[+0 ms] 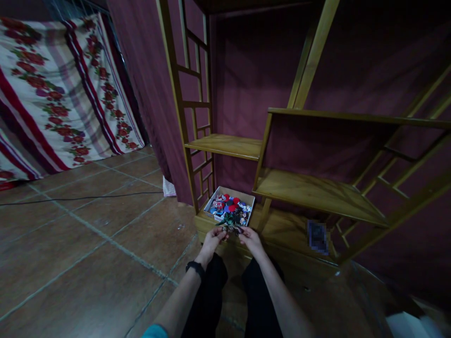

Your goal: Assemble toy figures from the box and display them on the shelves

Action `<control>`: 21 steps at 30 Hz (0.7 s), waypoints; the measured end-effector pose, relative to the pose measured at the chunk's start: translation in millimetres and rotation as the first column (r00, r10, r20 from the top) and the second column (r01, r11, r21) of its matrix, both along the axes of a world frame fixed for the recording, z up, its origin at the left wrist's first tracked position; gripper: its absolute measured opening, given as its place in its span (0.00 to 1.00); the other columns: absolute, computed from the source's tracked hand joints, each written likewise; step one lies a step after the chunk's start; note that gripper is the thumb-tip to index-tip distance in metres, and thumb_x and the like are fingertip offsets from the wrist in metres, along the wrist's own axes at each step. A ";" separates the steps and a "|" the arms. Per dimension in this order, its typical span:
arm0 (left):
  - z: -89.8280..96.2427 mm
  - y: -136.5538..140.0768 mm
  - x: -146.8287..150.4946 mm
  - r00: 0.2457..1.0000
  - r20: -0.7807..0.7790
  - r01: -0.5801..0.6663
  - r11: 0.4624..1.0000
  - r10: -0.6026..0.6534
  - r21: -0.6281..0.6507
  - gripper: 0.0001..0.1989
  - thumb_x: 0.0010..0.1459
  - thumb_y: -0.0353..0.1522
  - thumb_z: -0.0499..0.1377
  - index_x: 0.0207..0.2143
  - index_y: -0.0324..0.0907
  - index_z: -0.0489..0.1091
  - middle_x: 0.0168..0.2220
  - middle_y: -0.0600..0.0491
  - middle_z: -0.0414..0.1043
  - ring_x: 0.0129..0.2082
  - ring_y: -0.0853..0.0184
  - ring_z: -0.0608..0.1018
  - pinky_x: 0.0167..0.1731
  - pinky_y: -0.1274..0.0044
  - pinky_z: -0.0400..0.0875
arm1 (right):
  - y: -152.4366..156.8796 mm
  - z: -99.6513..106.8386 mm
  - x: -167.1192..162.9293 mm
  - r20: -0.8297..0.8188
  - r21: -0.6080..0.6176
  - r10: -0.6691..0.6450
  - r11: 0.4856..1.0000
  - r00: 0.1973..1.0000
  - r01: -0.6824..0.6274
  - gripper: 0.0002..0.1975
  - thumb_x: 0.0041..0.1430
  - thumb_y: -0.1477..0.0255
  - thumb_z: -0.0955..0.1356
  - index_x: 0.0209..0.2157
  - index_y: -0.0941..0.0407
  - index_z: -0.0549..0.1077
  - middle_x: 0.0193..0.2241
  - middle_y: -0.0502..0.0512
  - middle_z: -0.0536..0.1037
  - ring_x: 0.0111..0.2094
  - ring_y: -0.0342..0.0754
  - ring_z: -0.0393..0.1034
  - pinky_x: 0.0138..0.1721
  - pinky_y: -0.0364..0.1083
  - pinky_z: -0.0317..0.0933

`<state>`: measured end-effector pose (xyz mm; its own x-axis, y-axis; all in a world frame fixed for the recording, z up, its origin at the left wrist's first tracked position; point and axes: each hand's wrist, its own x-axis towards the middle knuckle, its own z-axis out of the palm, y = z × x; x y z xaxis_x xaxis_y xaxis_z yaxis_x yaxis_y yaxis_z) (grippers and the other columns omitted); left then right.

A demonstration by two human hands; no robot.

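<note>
Both of my hands meet low in the middle of the view, holding a small dark green and brownish thing with a ruffled, spiky outline; its exact kind is too small and dim to tell. My left hand, with a black band on the wrist, pinches its left side. On the other side, the closed fingers of my right hand grip its right edge. Just beyond, a shallow white box is full of small colourful pieces in red, blue, black and white. The held thing covers part of the box's near edge.
The box stands on the bottom board of a wooden shelf unit with lattice sides. A dark, blurred rectangular object is on the right of that board. A cable crosses the tiled floor. A flowered cloth hangs at left.
</note>
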<state>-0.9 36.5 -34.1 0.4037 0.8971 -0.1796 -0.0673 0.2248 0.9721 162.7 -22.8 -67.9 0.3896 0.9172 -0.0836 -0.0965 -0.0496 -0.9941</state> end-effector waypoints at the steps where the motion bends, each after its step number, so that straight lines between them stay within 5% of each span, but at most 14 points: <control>1: 0.1 0.2 -0.2 1.000 0.002 0.005 1.000 -0.005 -0.010 0.17 0.38 0.38 0.64 0.30 0.37 0.68 0.23 0.51 0.73 0.20 0.73 0.71 0.20 0.82 0.57 | -0.4 1.3 0.0 0.001 0.005 -0.006 1.000 1.000 0.006 0.20 0.40 0.67 0.70 0.39 0.57 0.72 0.32 0.54 0.75 0.32 0.47 0.69 0.25 0.41 0.63; 21: 1.3 -3.2 4.8 0.994 0.103 -0.049 0.996 0.042 0.069 0.18 0.32 0.36 0.68 0.26 0.38 0.68 0.21 0.57 0.68 0.21 0.74 0.69 0.23 0.82 0.61 | -0.6 3.8 -5.0 -0.017 -0.018 -0.037 0.999 0.999 0.037 0.20 0.41 0.68 0.69 0.39 0.57 0.69 0.32 0.52 0.74 0.29 0.44 0.68 0.24 0.41 0.64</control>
